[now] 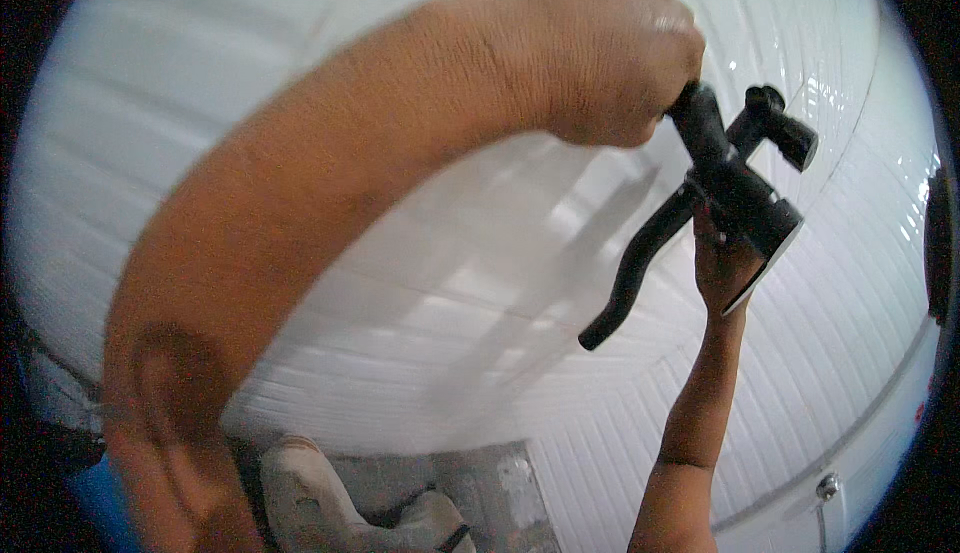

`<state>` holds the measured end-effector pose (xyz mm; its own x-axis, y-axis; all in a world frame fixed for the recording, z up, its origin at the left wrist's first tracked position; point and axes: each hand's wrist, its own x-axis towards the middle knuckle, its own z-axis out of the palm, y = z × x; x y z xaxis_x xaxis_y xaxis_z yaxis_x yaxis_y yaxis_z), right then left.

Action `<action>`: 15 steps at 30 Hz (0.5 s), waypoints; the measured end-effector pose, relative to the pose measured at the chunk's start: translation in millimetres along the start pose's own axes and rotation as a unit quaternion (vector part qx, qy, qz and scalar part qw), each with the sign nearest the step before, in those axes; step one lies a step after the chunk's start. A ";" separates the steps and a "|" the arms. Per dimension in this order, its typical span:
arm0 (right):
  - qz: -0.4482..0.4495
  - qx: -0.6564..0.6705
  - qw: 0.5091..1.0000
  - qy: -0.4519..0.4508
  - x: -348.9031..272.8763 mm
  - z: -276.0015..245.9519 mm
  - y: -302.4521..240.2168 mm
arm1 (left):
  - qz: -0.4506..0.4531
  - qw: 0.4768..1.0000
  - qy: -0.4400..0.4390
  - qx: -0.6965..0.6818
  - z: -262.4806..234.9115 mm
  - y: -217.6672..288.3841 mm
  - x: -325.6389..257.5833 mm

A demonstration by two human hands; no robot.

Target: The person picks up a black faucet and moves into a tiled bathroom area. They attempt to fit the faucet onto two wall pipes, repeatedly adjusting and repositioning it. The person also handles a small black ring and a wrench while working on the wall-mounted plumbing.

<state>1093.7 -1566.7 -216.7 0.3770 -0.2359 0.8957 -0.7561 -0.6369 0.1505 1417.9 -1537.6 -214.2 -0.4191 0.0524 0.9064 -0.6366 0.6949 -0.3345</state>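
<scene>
A black mixer tap (pixel 735 183) with a curved spout (pixel 632 268), a side branch and a flat lever with a pale face is against the white tiled wall, at the upper right. My left hand (pixel 620 63) reaches across the top of the view, back of the hand toward me. Its fingers are closed at the tap's upper left end, the fingertips hidden. From below, my right hand (pixel 725 268) grips the tap's body near the lever; the tap covers most of its fingers.
White ribbed tiles (pixel 460 323) cover the wall around the tap, with shadows across them. A small round metal fitting (pixel 827 486) is at the lower right. Below are my light trouser legs (pixel 310 493) and a grey floor (pixel 480 478). Something blue (pixel 103 498) shows at the lower left.
</scene>
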 end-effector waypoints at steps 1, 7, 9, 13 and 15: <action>-0.036 -0.034 0.999 -0.005 1.3 -2.8 -2.3 | -0.033 0.999 -0.002 0.018 4.3 4.8 4.6; -0.085 -0.126 0.988 -0.003 9.8 -13.5 -6.5 | -0.092 0.994 -0.028 0.058 -5.1 15.5 10.7; -0.135 -0.200 0.970 0.026 10.9 -14.1 -6.4 | -0.094 0.993 -0.034 0.058 -8.7 21.1 9.3; -0.163 -0.275 0.946 0.057 7.2 -8.7 -5.2 | -0.093 0.992 -0.041 0.070 -16.0 22.9 7.2; -0.099 -0.054 0.993 0.023 4.6 -4.4 -2.7 | -0.089 0.993 -0.042 0.068 -16.5 21.9 8.9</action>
<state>1095.0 -1562.9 -211.1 0.5007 -0.0782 0.8621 -0.7240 -0.5837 0.3676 1411.0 -1510.1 -209.2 -0.3409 -0.1271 0.9315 -0.7851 0.5835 -0.2077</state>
